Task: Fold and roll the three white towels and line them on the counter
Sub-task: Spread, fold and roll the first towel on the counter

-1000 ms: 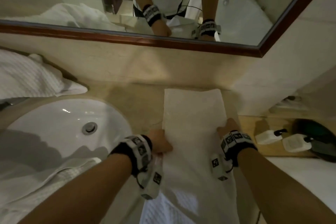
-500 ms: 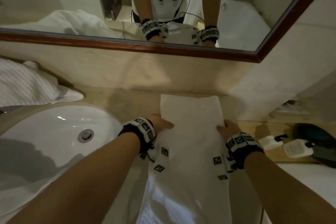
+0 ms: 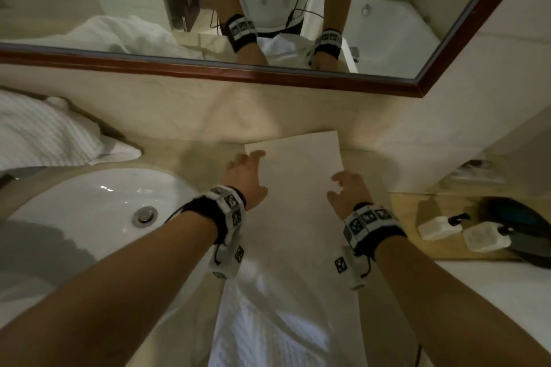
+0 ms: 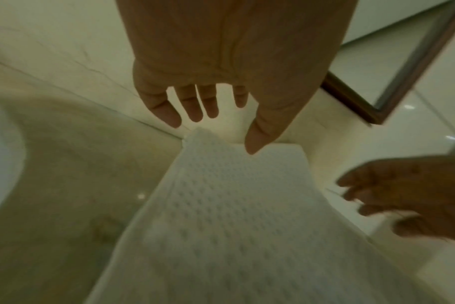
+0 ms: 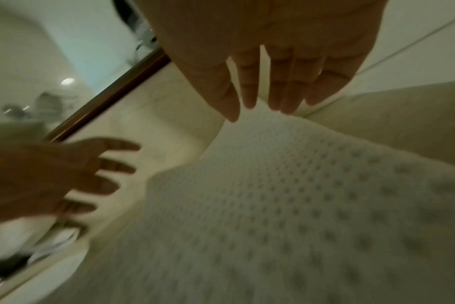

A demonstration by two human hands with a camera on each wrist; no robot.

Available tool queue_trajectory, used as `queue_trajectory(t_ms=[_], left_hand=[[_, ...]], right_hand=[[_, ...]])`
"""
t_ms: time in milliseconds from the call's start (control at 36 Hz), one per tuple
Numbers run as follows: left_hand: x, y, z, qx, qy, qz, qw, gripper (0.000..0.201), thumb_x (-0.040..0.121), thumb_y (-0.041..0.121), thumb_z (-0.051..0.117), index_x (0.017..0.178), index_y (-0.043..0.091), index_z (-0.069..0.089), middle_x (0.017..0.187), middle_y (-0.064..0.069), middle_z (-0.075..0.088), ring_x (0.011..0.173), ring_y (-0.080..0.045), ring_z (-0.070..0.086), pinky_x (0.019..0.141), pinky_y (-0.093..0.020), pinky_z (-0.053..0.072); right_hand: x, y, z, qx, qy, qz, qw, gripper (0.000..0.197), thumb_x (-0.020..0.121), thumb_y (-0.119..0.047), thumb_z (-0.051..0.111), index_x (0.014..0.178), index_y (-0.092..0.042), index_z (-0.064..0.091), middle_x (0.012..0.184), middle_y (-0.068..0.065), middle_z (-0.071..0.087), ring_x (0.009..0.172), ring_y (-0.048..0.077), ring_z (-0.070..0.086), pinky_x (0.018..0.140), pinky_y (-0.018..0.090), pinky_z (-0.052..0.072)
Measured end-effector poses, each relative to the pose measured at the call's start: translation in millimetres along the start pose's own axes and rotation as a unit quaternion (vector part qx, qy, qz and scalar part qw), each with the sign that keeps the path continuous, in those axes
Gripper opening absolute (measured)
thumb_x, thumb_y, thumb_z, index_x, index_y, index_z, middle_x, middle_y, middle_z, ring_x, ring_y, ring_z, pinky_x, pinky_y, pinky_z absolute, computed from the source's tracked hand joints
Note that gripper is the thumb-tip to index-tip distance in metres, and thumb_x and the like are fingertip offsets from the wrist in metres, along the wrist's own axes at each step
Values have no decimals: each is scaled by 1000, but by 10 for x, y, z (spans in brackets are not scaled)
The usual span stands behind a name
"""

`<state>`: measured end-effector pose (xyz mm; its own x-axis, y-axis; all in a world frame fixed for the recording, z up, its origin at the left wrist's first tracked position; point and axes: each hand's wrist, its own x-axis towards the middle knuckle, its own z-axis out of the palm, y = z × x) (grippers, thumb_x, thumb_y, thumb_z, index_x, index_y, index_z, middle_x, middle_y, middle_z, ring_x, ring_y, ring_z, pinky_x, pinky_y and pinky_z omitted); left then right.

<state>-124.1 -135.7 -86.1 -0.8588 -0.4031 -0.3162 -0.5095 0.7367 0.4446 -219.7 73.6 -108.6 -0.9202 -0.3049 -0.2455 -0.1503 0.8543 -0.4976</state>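
Note:
A white waffle-weave towel (image 3: 295, 217) lies folded into a long narrow strip on the beige counter (image 3: 196, 164), running from the back wall toward me and hanging over the front edge. My left hand (image 3: 246, 176) hovers over its left side near the far end, fingers spread and straight, holding nothing. My right hand (image 3: 347, 191) hovers over the right edge, also spread and empty. In the left wrist view the left hand (image 4: 208, 107) is above the towel's (image 4: 234, 205) far end. The right wrist view shows the right hand (image 5: 268, 92) above the towel (image 5: 286, 205). Another white towel (image 3: 44, 131) lies bunched at the far left.
A white sink basin (image 3: 98, 208) sits left of the towel, with cloth draped on its near rim. A wood-framed mirror (image 3: 268, 74) spans the back wall. At right, a tray (image 3: 411, 205) holds small white bottles (image 3: 438, 226) and a dark object (image 3: 518, 226).
Both hands have left the towel's side edges and moved forward toward its far end, lifting off it with fingers spread. The towel strip stays flat on the counter.

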Motion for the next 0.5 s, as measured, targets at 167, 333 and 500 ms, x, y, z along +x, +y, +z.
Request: queue_trajectory(t_ms=[167,333,500], left_hand=[[-474,139,446,62,-51,96,992,68,83,27,63,142,31,30,145,-4,31,130,-30,32,103,-44,39],[-937,185,763,121,-87,104,983,67,81,30,64,141,31,34,147,0,29,134,-27,30,104,-47,39],[-1389,251,833,127,-63,96,985,56,82,28,63,132,26,39,134,-3,36,124,-28,35,94,-46,42]], right_hand=[[-468,-129,238,-98,-132,-90,982,36,94,-26,51,129,-18,48,137,6,40,122,26,46,104,34,38],[-870,-199,350,-192,-211,-74,956,43,86,-34,51,126,-20,49,132,5,46,115,29,50,96,44,46],[-1255,-185,313,-253,-198,-95,942,46,89,-33,52,132,-23,44,133,6,41,119,31,45,97,44,44]])
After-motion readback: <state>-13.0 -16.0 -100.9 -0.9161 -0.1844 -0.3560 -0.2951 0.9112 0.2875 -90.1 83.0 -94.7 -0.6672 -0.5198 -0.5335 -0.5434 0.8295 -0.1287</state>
